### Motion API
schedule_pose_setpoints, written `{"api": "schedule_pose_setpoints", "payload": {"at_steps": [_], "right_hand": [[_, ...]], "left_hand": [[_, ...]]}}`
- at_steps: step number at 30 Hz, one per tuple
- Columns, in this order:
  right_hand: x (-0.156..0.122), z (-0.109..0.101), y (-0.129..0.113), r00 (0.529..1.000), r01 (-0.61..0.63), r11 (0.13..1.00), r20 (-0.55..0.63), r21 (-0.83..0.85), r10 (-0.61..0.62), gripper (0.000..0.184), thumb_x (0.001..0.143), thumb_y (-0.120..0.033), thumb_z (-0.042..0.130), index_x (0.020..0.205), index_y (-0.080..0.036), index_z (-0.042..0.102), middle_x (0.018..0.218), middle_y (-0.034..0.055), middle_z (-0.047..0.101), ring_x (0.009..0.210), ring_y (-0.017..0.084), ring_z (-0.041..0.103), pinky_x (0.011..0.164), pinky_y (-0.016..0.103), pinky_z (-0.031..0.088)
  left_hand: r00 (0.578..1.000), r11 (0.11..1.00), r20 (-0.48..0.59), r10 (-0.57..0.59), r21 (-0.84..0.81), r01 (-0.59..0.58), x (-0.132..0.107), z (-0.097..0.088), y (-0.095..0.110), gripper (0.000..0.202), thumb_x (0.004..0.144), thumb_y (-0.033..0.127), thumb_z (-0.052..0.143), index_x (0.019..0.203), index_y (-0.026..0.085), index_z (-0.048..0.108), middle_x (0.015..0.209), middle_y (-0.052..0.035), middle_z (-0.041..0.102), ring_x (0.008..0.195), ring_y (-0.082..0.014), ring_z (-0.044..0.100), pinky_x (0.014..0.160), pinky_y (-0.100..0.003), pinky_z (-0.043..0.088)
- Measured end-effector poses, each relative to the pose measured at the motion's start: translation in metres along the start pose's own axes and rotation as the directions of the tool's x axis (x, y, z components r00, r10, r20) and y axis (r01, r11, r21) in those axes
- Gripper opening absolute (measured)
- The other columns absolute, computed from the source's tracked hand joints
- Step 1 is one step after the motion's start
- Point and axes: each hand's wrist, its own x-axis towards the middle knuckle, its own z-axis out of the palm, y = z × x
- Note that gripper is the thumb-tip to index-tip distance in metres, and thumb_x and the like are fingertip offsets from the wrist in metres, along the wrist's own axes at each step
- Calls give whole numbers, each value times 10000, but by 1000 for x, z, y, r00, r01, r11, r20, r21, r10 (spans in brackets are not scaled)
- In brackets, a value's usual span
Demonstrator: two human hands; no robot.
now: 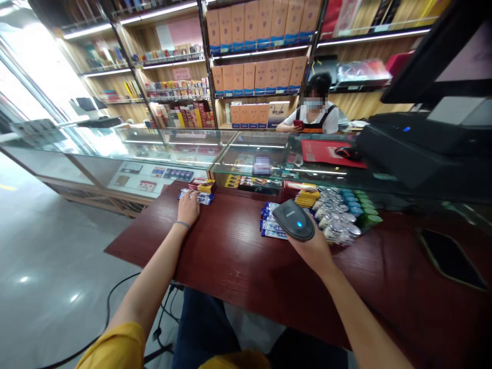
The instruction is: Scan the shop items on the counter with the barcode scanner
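Observation:
My right hand (315, 250) is wrapped round a black barcode scanner (291, 217) with a blue light on its head. Under and behind the scanner lies a stack of blue-and-white snack packets (271, 225), partly hidden by it. At the far left of the brown table, my left hand (188, 207) has its fingers closed over another blue-and-white packet (206, 198); the fingertips are partly hidden. Just beyond that hand are red-and-yellow packets (203, 185). More yellow packets (307, 198) lie behind the scanner, beside rows of silver-topped containers (338, 220).
Blue containers (350, 202) and green ones (369, 211) stand at the right, with a phone (453, 258) nearer me. Behind the table runs a glass counter (246, 148). A masked person (328, 117) sits beyond it. A dark machine (407, 148) and monitor loom at the right.

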Motion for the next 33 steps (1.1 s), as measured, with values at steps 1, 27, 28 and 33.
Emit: {"api": "schedule_pose_setpoints", "payload": {"at_steps": [1,27,28,33], "right_hand": [[-2,2,-1,999,25,999,29,-31,-24,387,793,-394,684,1140,-257,579,956,61,753,887,270,732,777,375,575],[-13,13,-1,968,212,951,183,-227,-172,450,829,-354,613,1260,-260,527,989,65,760,898,300,750,711,345,547],[-13,14,0,967,218,946,184,-241,-177,466,826,-353,617,1273,-262,525,1004,65,762,881,303,753,692,343,544],[-14,18,-1,957,232,919,242,-318,-158,502,805,-365,645,1285,-277,526,937,38,770,759,309,758,590,334,499]], "left_hand": [[1000,1000,-5,-24,-6,24,-1,2,-4,441,884,150,506,1321,125,562,1418,-233,495,1329,-358,475,1114,-505,384],[970,672,170,-171,-700,242,-13,-23,56,304,981,493,490,958,223,630,890,-64,725,817,-199,696,760,-301,527],[945,512,248,-214,-796,325,-13,-23,64,338,970,529,503,983,211,618,875,-60,725,753,-181,695,702,-286,540],[734,-62,679,-4,-733,677,-19,-25,93,326,907,424,676,1064,142,633,900,-92,731,657,-139,683,582,-250,574]]}}
